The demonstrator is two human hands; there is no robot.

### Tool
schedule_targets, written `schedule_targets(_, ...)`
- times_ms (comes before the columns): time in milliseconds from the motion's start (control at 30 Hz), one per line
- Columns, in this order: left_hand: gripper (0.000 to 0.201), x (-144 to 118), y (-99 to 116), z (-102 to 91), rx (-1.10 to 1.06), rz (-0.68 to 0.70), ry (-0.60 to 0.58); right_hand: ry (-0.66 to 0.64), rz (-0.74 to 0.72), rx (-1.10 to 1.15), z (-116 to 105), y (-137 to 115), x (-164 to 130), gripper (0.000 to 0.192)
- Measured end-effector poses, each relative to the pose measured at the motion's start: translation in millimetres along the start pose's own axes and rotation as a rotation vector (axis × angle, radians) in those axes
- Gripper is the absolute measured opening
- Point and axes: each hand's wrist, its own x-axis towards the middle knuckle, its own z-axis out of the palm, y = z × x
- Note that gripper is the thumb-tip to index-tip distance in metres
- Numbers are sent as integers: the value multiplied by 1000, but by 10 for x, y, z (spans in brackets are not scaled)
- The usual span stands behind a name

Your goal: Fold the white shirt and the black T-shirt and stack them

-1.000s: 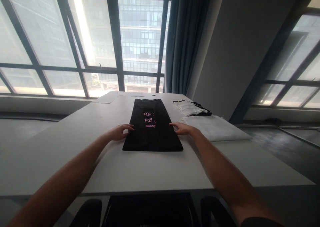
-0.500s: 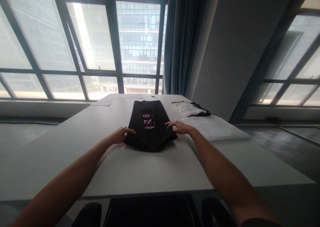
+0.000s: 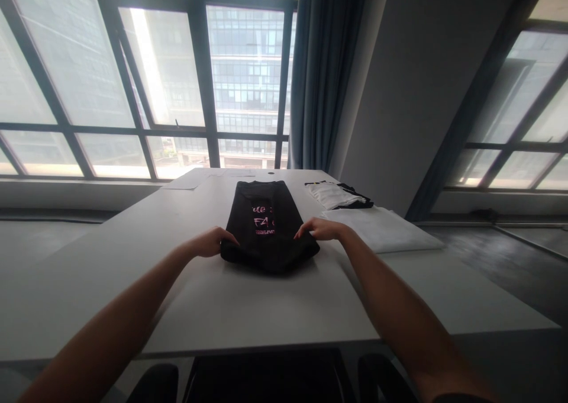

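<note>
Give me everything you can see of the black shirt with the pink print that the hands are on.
The black fabric shirt with pink lettering lies on the white table, folded into a narrow strip running away from the camera. The print faces up; only fragments of letters are legible. Its near end is bunched up and curled off the tabletop, while the far end lies flat. The left hand pinches the near left edge and the right hand the near right edge. Nothing else touches it.

Two hands (image 3: pixel 266 237), one black garment (image 3: pixel 266 225), two white folded piles (image 3: pixel 381 228).
</note>
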Motion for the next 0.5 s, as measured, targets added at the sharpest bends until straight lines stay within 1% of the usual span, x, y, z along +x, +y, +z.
schedule_targets(67,24,-59,79,-86,-89,10,-36,24,-30,100,-74,12,-77,23)
schedule_targets(100,20,-80,119,-129,-138,11,-38,62,-59,149,-107,15,-105,27)
schedule_targets(133,18,-89,154,-168,-182,12,-9,118,-100,203,-133,16,-116,32)
schedule_targets(167,19,-81,179,-198,-222,10,63,193,-155,262,-150,15,-104,38)
schedule_targets(200,22,-53,188,-218,-262,8,176,285,-212,324,-156,15,-67,44)
schedule_targets(267,35,57,151,-215,-362,-16,465,504,-283,414,-134,28,82,50)
schedule_targets(300,43,128,102,-193,-420,-52,594,610,-265,429,-106,47,181,52)
schedule_targets(333,50,201,35,-160,-476,-106,688,705,-205,417,-70,76,285,52)
schedule_targets(367,56,265,-46,-120,-518,-178,735,777,-105,379,-28,116,383,52)
schedule_targets(400,60,316,-135,-78,-534,-263,738,815,17,317,16,166,466,51)
schedule_targets(433,64,349,-228,-38,-525,-339,714,820,135,237,59,222,530,50)
schedule_targets(467,67,366,-319,-4,-502,-394,671,795,228,158,97,280,572,48)
schedule_targets(500,71,369,-404,23,-472,-421,622,757,288,93,129,338,594,47)
